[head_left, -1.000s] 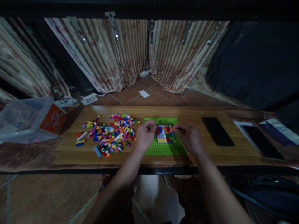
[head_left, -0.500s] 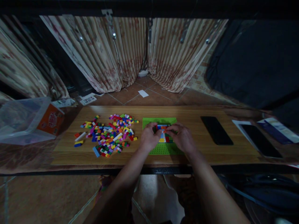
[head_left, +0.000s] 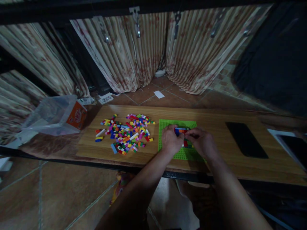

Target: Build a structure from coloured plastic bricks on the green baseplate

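Observation:
A green studded baseplate [head_left: 165, 123] lies on the wooden board, carrying a low build of red, blue, orange and white toy bricks [head_left: 180, 130]. My left hand [head_left: 171, 139] curls around the left side of this build, its thumb reaching over the bricks. From the right, my right hand [head_left: 202, 142] brings thumb and fingertips together in a pinch over the middle of the build. The fingertips of both hands nearly meet there. Whatever the right fingers pinch is too small to make out. Both hands cover part of the build.
Left of the baseplate spreads a loose pile of coloured bricks [head_left: 129, 134]. A clear plastic bin with an orange label [head_left: 77, 115] stands beyond the board's left end. A black phone-like slab [head_left: 247, 139] lies on the right, with another dark slab [head_left: 292, 147] farther right.
The view has turned left and tilted, so the scene sits farther right. My hands stay at the brick build, with fingertips still close together over it.

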`<state>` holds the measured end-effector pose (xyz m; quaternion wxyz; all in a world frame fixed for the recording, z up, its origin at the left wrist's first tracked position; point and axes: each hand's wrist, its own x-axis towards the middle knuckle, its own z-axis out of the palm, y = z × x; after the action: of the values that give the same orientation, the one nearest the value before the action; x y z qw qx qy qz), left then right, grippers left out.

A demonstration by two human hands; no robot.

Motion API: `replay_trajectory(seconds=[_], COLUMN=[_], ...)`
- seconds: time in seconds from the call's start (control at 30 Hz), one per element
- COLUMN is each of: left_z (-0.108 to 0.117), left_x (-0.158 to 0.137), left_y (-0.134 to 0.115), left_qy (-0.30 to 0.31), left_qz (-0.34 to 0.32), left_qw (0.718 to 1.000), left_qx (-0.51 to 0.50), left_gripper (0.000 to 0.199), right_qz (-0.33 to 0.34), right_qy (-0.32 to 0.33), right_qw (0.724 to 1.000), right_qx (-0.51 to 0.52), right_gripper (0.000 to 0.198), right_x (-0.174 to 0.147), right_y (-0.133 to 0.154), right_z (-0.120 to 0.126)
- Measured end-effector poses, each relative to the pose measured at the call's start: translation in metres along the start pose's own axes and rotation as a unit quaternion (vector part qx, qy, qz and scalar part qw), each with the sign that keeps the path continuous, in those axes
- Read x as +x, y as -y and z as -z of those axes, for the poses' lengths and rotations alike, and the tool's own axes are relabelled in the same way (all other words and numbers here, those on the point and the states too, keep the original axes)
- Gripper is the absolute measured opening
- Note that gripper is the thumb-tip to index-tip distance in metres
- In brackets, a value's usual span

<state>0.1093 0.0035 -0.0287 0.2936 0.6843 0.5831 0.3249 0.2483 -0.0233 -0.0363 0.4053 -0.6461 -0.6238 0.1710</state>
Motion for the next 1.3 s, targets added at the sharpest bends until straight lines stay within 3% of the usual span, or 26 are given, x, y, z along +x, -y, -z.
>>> replay_trajectory(seconds=[0.37, 0.47, 0.57, 0.7, 0.8, 0.93, 1.1, 1.3], left_z=[0.000, 0.022, 0.059, 0.103, 0.118, 0.118, 0.105, 0.098], left_x=[-0.005, -0.004, -0.001, 0.001, 0.002, 0.001, 0.006, 0.015], left_y=[-0.001, 0.006, 0.024, 0.057, 0.072, 0.076, 0.071, 0.066], left_qy=[-0.017, -0.016, 0.029, 0.016, 0.008, 0.038, -0.003, 0.009], left_qz=[0.010, -0.006, -0.031, -0.012, -0.012, -0.035, -0.066, -0.063], left_qw=[0.999, 0.998, 0.999, 0.999, 0.997, 0.988, 0.971, 0.958], left_qx=[-0.032, -0.056, -0.024, 0.039, 0.079, 0.146, 0.230, 0.280], left_gripper=[0.042, 0.045, 0.031, 0.031, 0.033, 0.038, 0.028, 0.026], right_qz=[0.000, 0.006, 0.008, 0.019, 0.033, 0.039, 0.046, 0.048], right_qy=[0.001, 0.000, -0.033, -0.057, -0.055, -0.035, -0.041, -0.052], right_qw=[1.000, 1.000, 0.999, 0.998, 0.998, 0.998, 0.997, 0.997], right_qx=[-0.010, -0.009, 0.000, -0.014, -0.027, -0.029, -0.039, -0.025], right_gripper=[0.024, 0.023, 0.023, 0.022, 0.022, 0.022, 0.021, 0.022], right_x=[-0.004, -0.004, -0.005, -0.006, -0.005, -0.004, -0.003, -0.004], right_y=[-0.006, -0.004, 0.001, 0.011, 0.017, 0.019, 0.021, 0.026], right_z=[0.002, 0.006, 0.010, 0.012, 0.009, 0.005, 0.005, 0.009])
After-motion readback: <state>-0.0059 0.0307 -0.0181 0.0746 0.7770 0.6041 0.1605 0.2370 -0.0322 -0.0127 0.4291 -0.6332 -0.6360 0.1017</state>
